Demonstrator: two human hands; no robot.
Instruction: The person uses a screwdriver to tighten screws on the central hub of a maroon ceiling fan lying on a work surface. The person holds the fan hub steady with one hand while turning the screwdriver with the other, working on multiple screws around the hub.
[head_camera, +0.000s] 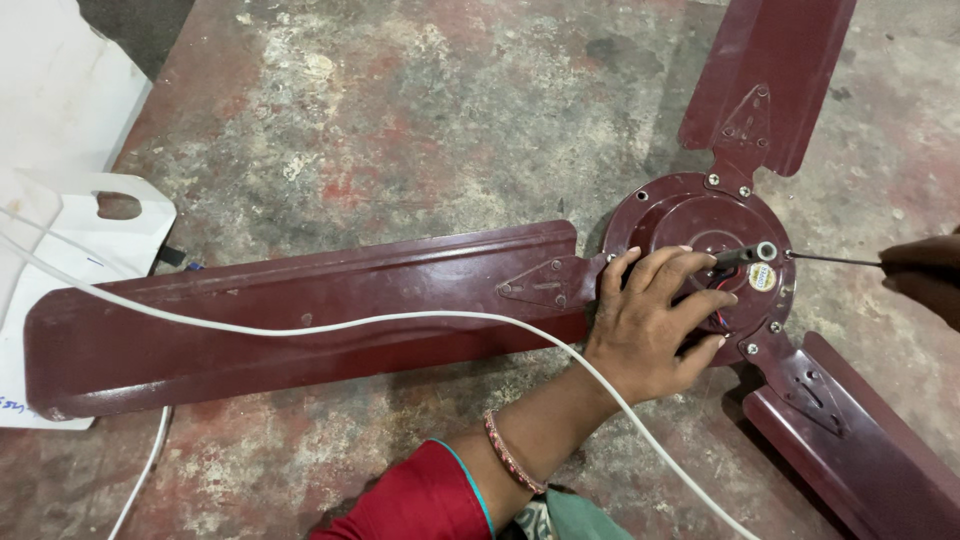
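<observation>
The right hand is cut off by the right edge, so only dark knuckles show and its grip on the thin metal rod cannot be told. The left hand covers part of the fan hub, and two maroon blades run out of frame.

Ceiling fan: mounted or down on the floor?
Down. The ceiling fan lies flat on the floor, blades spread, shaft facing up, the left hand resting on its hub.
</observation>
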